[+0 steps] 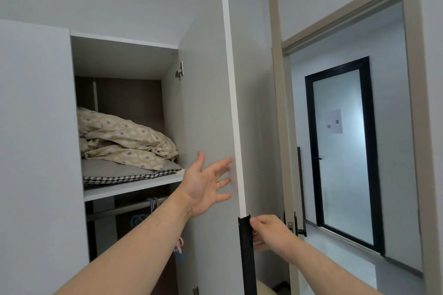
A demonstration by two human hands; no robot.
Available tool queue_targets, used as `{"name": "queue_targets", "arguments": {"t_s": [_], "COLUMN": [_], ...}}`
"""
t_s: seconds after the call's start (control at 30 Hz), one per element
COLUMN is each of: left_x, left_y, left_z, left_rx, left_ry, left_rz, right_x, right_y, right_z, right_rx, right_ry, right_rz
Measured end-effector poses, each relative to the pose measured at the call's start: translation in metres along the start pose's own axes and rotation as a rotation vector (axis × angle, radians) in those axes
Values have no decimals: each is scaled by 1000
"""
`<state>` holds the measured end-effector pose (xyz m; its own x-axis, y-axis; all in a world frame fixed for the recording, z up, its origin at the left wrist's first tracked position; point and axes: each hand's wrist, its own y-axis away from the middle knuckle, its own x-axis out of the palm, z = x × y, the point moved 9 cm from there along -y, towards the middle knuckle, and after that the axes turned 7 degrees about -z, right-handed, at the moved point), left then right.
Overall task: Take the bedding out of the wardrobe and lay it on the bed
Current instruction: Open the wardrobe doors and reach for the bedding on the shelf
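Note:
The wardrobe door [208, 103] stands open edge-on in front of me. On the upper shelf [124, 188] lies the bedding: a crumpled beige patterned duvet [124, 136] on top of a grey folded layer with a houndstooth edge [129, 176]. My left hand [206, 183] is raised with fingers spread, palm against the inside face of the door, to the right of the bedding. My right hand [268, 231] grips the black handle strip [245, 246] on the door's edge. The bed is out of sight.
A closed wardrobe panel [36, 139] fills the left. Below the shelf runs a hanging rail [124, 208] with several coloured hangers. To the right is a beige-framed doorway [278, 127] leading to a room with a black-framed frosted glass door [342, 151].

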<state>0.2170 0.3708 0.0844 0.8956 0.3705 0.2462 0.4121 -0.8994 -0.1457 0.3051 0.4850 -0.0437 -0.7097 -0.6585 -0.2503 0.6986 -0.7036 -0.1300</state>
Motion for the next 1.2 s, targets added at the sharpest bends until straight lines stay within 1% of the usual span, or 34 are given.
{"name": "queue_targets", "arguments": {"t_s": [0.07,0.13,0.17,0.23,0.3,0.33,0.4,0.43,0.53,0.6,0.67,0.73,0.83,1.0,1.1,1.2], "left_x": [-1,-3,-5,-11,-26,-35,-57,-68,-103,-127,-149,-176,-230,-318,-361,-402], "left_y": [0,1,2,7,15,20,38,50,97,124,140,149,159,149,130,104], "left_z": [-1,-3,-6,-16,-37,-50,-80,-95,-132,-144,-149,-153,-159,-164,-167,-165], "left_rx": [0,9,15,52,140,202,365,465,775,864,842,776,703,670,642,594], "left_ry": [13,7,0,-4,-43,-100,-291,-426,-1026,-1340,-1523,-1619,-1637,-1676,-1699,-1758], "left_rz": [1,4,6,-15,-100,-166,-328,-423,-757,-938,-995,-1026,-1082,-1137,-1137,-1125], "right_x": [0,-2,-5,-16,-22,-18,2,16,61,91,118,144,187,266,311,356], "right_y": [1,4,6,14,33,43,58,63,73,73,63,49,21,-32,-63,-99], "right_z": [-1,10,21,57,103,125,162,177,209,221,225,227,227,225,224,215], "right_rx": [-3,-57,-121,-287,-490,-586,-747,-807,-942,-996,-1003,-996,-968,-954,-958,-918], "right_ry": [56,163,219,283,283,287,314,344,395,407,404,395,397,423,451,484], "right_rz": [0,-29,-79,-257,-424,-461,-456,-441,-413,-396,-359,-329,-286,-190,-162,-124]}}
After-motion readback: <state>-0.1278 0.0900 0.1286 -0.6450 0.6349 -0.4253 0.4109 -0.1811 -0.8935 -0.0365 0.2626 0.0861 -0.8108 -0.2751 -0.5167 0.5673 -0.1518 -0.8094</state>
